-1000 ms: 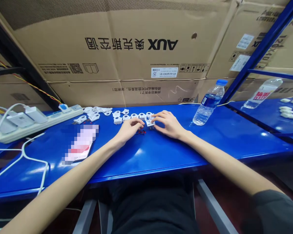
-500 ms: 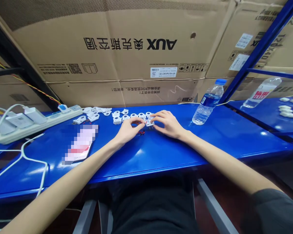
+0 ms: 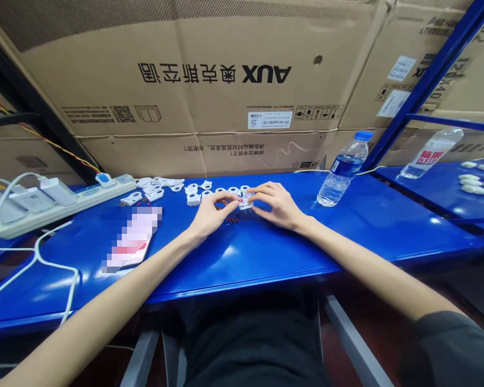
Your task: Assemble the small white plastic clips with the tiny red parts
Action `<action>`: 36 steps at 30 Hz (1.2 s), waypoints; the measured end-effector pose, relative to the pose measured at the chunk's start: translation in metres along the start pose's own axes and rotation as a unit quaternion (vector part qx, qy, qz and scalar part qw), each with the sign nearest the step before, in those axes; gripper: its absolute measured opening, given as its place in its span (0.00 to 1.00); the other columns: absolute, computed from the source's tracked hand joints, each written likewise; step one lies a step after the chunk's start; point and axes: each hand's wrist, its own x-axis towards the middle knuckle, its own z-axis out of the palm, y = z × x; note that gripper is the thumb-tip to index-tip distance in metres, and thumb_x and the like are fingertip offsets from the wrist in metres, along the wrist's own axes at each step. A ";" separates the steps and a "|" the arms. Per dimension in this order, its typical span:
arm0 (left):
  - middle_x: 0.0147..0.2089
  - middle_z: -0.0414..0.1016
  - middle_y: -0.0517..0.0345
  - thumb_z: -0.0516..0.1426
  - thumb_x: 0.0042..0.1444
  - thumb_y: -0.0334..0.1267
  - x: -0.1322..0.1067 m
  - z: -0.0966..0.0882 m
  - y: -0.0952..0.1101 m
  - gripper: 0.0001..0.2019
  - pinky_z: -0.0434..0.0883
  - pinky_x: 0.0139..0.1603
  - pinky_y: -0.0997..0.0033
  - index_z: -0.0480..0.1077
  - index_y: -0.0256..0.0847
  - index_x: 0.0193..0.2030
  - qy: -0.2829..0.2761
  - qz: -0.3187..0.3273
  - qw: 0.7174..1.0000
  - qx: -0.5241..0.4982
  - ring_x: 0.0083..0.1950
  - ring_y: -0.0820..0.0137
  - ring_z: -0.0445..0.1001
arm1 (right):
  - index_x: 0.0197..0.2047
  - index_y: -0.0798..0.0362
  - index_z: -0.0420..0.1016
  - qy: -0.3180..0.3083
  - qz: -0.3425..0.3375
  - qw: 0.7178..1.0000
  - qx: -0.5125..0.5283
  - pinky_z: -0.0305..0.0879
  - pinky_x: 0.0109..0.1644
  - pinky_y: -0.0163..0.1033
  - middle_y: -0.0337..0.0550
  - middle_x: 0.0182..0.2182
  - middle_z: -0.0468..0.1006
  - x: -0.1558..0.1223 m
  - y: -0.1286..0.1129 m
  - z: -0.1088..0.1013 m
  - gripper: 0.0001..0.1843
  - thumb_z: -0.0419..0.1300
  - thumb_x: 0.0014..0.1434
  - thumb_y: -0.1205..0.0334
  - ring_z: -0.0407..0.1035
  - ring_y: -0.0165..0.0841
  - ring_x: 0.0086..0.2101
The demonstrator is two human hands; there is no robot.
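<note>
My right hand (image 3: 277,207) holds a small white plastic plug housing (image 3: 246,205) by its right side, with metal prongs pointing down toward me. My left hand (image 3: 210,214) is closed in a pinch at the left side of the same housing, and a tiny reddish part shows at its fingertips. Below the fingers, small red and dark pieces (image 3: 232,220) lie on the blue table. Just behind my hands stands a row of similar white plug housings (image 3: 193,199), partly hidden by my fingers. To the left are more white plastic pieces (image 3: 157,185) in a loose pile.
A power strip (image 3: 80,203) with white chargers and cables runs along the left. A pixelated flat pinkish item (image 3: 133,239) lies near my left forearm. A water bottle (image 3: 344,169) stands at right, and another bottle (image 3: 431,153) farther right near white pieces (image 3: 474,183). Cardboard boxes (image 3: 210,32) line the back.
My hands stay nearly in place around the plug housing. The housing has tilted slightly, and its face and prongs show a little more. My left fingertips have shifted a touch.
</note>
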 end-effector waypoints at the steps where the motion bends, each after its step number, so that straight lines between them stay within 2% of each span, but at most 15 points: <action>1: 0.46 0.83 0.51 0.65 0.55 0.49 0.000 0.000 0.000 0.14 0.73 0.50 0.62 0.81 0.41 0.39 0.002 -0.002 1.000 0.000 0.48 0.60 0.78 | 0.51 0.44 0.81 -0.003 0.004 1.000 0.001 0.65 0.60 0.54 0.42 0.59 0.82 0.000 -0.001 -0.001 0.09 0.60 0.71 0.57 0.73 0.43 0.54; 8: 0.44 0.83 0.52 0.66 0.54 0.49 0.000 0.001 -0.001 0.14 0.72 0.50 0.62 0.80 0.40 0.39 0.024 -0.004 1.000 -0.004 0.45 0.62 0.78 | 0.50 0.44 0.81 0.000 0.007 1.000 -0.002 0.65 0.60 0.54 0.42 0.59 0.81 0.001 -0.004 -0.003 0.10 0.59 0.71 0.57 0.73 0.43 0.54; 14: 0.39 0.81 0.55 0.67 0.51 0.48 0.000 0.000 0.000 0.13 0.72 0.50 0.62 0.79 0.41 0.34 0.050 -0.011 0.999 -0.005 0.43 0.63 0.76 | 0.50 0.45 0.81 0.017 -0.016 1.000 0.000 0.66 0.58 0.52 0.43 0.58 0.82 0.000 -0.007 0.000 0.09 0.59 0.72 0.58 0.73 0.42 0.53; 19: 0.37 0.80 0.55 0.68 0.49 0.47 0.001 -0.001 0.000 0.12 0.71 0.49 0.61 0.79 0.40 0.32 0.050 -0.029 0.998 -0.009 0.41 0.64 0.75 | 0.48 0.45 0.82 0.008 -0.006 1.000 -0.003 0.67 0.59 0.54 0.43 0.58 0.82 0.000 -0.012 0.001 0.09 0.59 0.71 0.58 0.73 0.43 0.54; 31: 0.37 0.81 0.54 0.66 0.50 0.47 0.002 0.000 -0.005 0.12 0.72 0.49 0.61 0.77 0.41 0.31 0.052 -0.020 0.998 0.008 0.41 0.64 0.76 | 0.49 0.44 0.82 0.009 0.021 1.000 0.015 0.68 0.60 0.58 0.43 0.59 0.81 0.001 -0.016 0.002 0.11 0.58 0.72 0.56 0.72 0.46 0.56; 36: 0.36 0.79 0.56 0.63 0.53 0.45 0.002 -0.002 -0.006 0.09 0.71 0.46 0.63 0.76 0.41 0.34 0.056 -0.002 0.998 0.035 0.39 0.65 0.75 | 0.50 0.44 0.81 0.016 0.030 0.999 0.022 0.67 0.61 0.57 0.43 0.59 0.81 0.002 -0.013 0.003 0.10 0.58 0.72 0.56 0.71 0.45 0.56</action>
